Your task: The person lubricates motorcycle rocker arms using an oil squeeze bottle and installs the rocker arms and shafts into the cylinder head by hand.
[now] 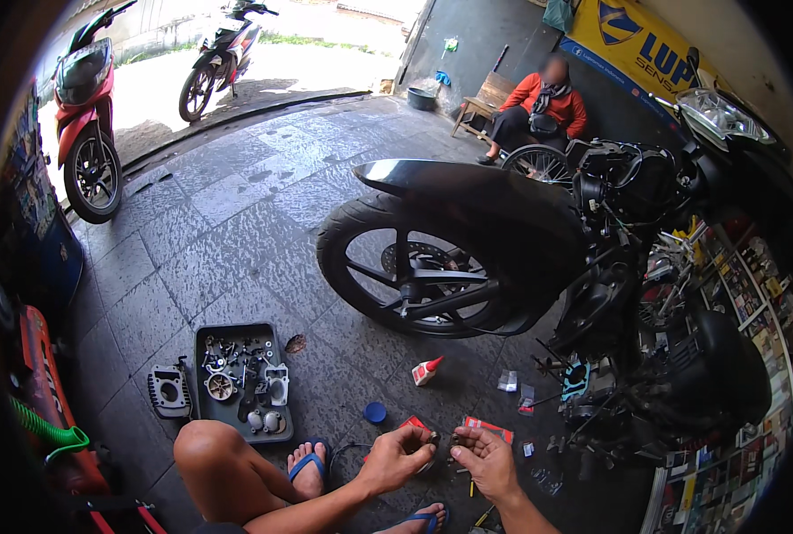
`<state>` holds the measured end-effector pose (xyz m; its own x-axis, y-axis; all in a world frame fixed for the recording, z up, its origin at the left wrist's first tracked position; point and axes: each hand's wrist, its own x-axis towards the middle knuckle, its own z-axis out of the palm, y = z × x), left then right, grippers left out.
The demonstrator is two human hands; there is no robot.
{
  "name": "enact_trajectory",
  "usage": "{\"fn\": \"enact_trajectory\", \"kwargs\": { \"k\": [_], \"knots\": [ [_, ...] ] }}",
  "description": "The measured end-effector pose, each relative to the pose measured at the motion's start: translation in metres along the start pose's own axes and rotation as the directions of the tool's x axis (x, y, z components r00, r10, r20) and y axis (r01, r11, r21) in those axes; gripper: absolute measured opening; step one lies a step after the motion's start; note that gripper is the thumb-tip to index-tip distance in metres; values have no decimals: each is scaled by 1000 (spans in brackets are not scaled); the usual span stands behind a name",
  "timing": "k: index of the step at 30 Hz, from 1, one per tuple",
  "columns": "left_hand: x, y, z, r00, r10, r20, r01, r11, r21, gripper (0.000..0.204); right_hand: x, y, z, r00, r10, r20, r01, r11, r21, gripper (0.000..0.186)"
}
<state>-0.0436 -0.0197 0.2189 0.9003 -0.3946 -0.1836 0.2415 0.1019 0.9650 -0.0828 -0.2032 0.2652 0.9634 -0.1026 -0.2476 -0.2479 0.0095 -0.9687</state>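
Observation:
My left hand (400, 459) pinches a small dark metal part (434, 438) between thumb and fingertips, too small to name. Close beside it, my right hand (487, 463) also holds a small dark piece (455, 440) in a pinch; its kind cannot be made out. The two hands are a little apart, above the floor. Under and behind them lie red-and-white packets (489, 430). A blue round cap (375, 412) sits just ahead of my left hand. Farther off stands a white bottle with a red nozzle (426, 371).
A partly dismantled motorcycle with a black front wheel (414, 276) takes up the right side. A grey tray (202, 400) of engine parts lies left, next to a cylinder block (169, 390). Small clear packets (508, 381) are on the floor. A seated person (548, 107) is at the back.

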Motion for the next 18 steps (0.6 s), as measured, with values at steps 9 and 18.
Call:
{"fn": "enact_trajectory", "kwargs": {
  "k": [9,18],
  "knots": [
    [2,4,-4,997,-37,65,54,957,-285,22,-2,-14,5,999,-54,-7,55,996,77,43],
    [1,13,-6,991,-61,118,100,926,-364,23,-2,-17,4,994,-114,-4,114,992,62,40]
  ]
}}
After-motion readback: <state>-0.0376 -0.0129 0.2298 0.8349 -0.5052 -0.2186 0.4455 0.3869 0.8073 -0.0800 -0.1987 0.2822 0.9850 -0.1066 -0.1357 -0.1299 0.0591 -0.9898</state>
